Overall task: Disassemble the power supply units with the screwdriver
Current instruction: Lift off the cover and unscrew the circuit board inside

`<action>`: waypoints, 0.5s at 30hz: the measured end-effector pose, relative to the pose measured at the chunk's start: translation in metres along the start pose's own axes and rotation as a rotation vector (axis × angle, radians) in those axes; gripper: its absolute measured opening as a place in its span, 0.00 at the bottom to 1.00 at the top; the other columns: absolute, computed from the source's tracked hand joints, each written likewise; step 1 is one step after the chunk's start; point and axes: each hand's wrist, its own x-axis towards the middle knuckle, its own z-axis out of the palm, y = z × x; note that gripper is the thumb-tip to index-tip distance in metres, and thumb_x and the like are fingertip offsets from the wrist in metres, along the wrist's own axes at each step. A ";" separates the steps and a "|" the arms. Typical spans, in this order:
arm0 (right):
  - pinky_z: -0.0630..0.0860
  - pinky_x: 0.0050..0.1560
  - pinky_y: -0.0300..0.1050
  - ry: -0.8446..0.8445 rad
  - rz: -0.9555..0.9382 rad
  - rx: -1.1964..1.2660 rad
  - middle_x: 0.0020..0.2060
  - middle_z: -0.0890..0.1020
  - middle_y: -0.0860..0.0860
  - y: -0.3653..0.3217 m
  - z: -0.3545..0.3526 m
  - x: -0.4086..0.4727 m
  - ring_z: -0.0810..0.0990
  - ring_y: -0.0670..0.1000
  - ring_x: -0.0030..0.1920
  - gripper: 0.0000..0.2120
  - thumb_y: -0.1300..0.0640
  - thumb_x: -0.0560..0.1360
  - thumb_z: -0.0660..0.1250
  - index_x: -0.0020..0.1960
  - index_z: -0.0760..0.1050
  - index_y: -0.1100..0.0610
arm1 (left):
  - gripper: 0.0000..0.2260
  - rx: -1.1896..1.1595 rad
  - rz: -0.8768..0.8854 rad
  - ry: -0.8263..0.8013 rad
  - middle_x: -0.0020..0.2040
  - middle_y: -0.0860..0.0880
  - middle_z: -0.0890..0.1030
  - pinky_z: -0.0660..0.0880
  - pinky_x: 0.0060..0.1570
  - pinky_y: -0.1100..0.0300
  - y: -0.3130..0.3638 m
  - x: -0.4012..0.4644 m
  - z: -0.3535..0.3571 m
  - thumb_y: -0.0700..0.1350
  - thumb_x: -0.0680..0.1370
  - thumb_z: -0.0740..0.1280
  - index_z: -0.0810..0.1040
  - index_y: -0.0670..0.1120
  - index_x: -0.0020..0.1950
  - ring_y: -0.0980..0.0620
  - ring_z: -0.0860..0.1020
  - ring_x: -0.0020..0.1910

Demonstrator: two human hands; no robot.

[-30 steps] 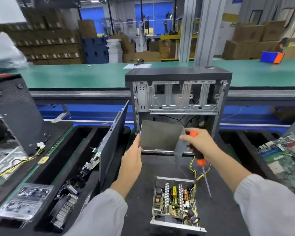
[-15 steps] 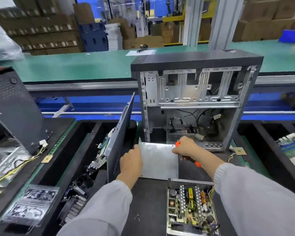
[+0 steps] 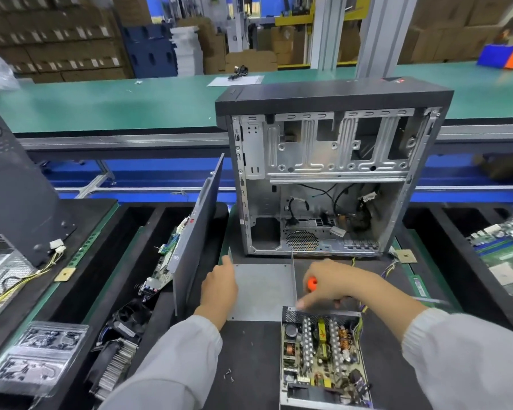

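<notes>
The left hand rests on a flat gray metal cover, while the right hand holds an orange screwdriver above the open power supply.

The right hand hides most of the screwdriver (shaft blurred).

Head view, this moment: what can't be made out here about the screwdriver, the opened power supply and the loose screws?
- Screwdriver: only its orange handle shows in the head view; the right hand covers the rest, and the tip is blurred.
- Power supply: the bottom frame edge cuts off its near end.
- Loose screws: too small to count or type.
- Left hand: its palm and fingertips are hidden, so contact with the metal cover is unclear.
</notes>
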 end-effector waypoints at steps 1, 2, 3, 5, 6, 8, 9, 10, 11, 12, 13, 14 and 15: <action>0.71 0.27 0.36 -0.024 -0.031 -0.103 0.27 0.75 0.45 0.003 0.004 -0.006 0.78 0.45 0.27 0.21 0.39 0.67 0.73 0.47 0.79 0.57 | 0.11 -0.006 0.002 0.009 0.50 0.40 0.80 0.67 0.37 0.53 0.001 0.000 0.000 0.31 0.78 0.55 0.65 0.42 0.58 0.43 0.74 0.41; 0.72 0.32 0.38 -0.041 -0.049 -0.212 0.29 0.75 0.43 0.005 0.009 -0.009 0.79 0.46 0.33 0.17 0.41 0.68 0.73 0.48 0.79 0.53 | 0.11 -0.010 0.001 0.017 0.50 0.40 0.80 0.67 0.37 0.53 0.001 0.000 0.000 0.31 0.77 0.55 0.66 0.42 0.57 0.43 0.73 0.40; 0.72 0.36 0.41 -0.035 -0.064 -0.304 0.32 0.77 0.43 0.006 0.014 -0.012 0.80 0.48 0.41 0.13 0.45 0.69 0.73 0.49 0.79 0.51 | 0.11 -0.012 -0.001 0.022 0.49 0.39 0.79 0.67 0.37 0.53 0.001 0.001 -0.001 0.31 0.77 0.55 0.66 0.42 0.57 0.43 0.72 0.39; 0.71 0.39 0.45 0.014 -0.097 -0.414 0.41 0.79 0.47 0.007 0.024 -0.013 0.78 0.54 0.49 0.09 0.54 0.70 0.69 0.51 0.79 0.48 | 0.11 -0.019 -0.009 0.019 0.49 0.39 0.79 0.67 0.37 0.52 0.001 0.004 -0.001 0.30 0.77 0.55 0.65 0.41 0.57 0.43 0.71 0.40; 0.71 0.39 0.46 0.042 -0.103 -0.442 0.40 0.78 0.48 0.009 0.026 -0.012 0.78 0.56 0.47 0.06 0.57 0.69 0.67 0.46 0.79 0.49 | 0.12 -0.029 -0.017 0.011 0.50 0.39 0.79 0.68 0.38 0.52 0.000 0.005 -0.002 0.30 0.77 0.55 0.65 0.41 0.58 0.42 0.72 0.40; 0.71 0.35 0.45 0.070 -0.117 -0.480 0.31 0.72 0.47 0.012 0.026 -0.015 0.75 0.57 0.39 0.06 0.60 0.68 0.66 0.34 0.72 0.53 | 0.13 -0.061 -0.037 -0.002 0.52 0.38 0.78 0.70 0.40 0.51 0.001 0.005 -0.004 0.32 0.78 0.55 0.64 0.41 0.61 0.41 0.74 0.43; 0.69 0.34 0.43 0.056 -0.110 -0.483 0.29 0.70 0.47 0.015 0.025 -0.017 0.73 0.56 0.37 0.10 0.60 0.68 0.66 0.31 0.68 0.53 | 0.15 -0.081 -0.047 -0.009 0.55 0.38 0.78 0.71 0.42 0.50 0.002 0.004 -0.005 0.34 0.79 0.57 0.62 0.40 0.66 0.40 0.76 0.46; 0.68 0.33 0.43 0.031 -0.093 -0.480 0.29 0.69 0.46 0.019 0.023 -0.019 0.73 0.55 0.37 0.14 0.59 0.68 0.68 0.29 0.65 0.52 | 0.19 -0.093 -0.046 -0.006 0.60 0.38 0.75 0.72 0.46 0.49 0.004 0.002 -0.006 0.38 0.81 0.58 0.59 0.40 0.71 0.39 0.76 0.53; 0.67 0.34 0.43 0.006 -0.088 -0.481 0.29 0.69 0.45 0.023 0.020 -0.022 0.73 0.54 0.37 0.15 0.57 0.69 0.69 0.29 0.65 0.52 | 0.23 -0.088 -0.023 0.027 0.67 0.38 0.71 0.72 0.52 0.49 0.006 -0.001 -0.006 0.42 0.82 0.59 0.56 0.40 0.74 0.39 0.74 0.61; 0.68 0.34 0.43 -0.016 -0.087 -0.480 0.29 0.70 0.45 0.027 0.018 -0.025 0.73 0.54 0.37 0.16 0.55 0.69 0.71 0.29 0.65 0.52 | 0.26 -0.067 0.036 0.089 0.73 0.40 0.65 0.70 0.60 0.49 0.009 -0.006 -0.006 0.46 0.82 0.60 0.54 0.40 0.76 0.41 0.68 0.69; 0.68 0.34 0.43 -0.033 -0.083 -0.477 0.28 0.70 0.45 0.031 0.016 -0.027 0.73 0.53 0.37 0.16 0.53 0.69 0.71 0.29 0.65 0.52 | 0.27 -0.051 0.127 0.157 0.76 0.41 0.60 0.67 0.66 0.50 0.014 -0.012 -0.006 0.46 0.82 0.61 0.55 0.40 0.76 0.43 0.63 0.73; 0.68 0.33 0.42 -0.049 -0.079 -0.476 0.29 0.71 0.46 0.033 0.014 -0.028 0.74 0.53 0.37 0.16 0.53 0.68 0.72 0.30 0.66 0.53 | 0.26 -0.055 0.227 0.200 0.77 0.42 0.57 0.62 0.70 0.51 0.019 -0.018 -0.004 0.46 0.81 0.61 0.57 0.40 0.76 0.45 0.59 0.75; 0.67 0.32 0.42 -0.058 -0.077 -0.483 0.29 0.71 0.46 0.034 0.012 -0.027 0.74 0.53 0.37 0.15 0.52 0.68 0.72 0.30 0.67 0.53 | 0.25 -0.076 0.316 0.209 0.77 0.43 0.57 0.59 0.72 0.52 0.023 -0.025 -0.002 0.45 0.81 0.61 0.58 0.40 0.76 0.45 0.58 0.76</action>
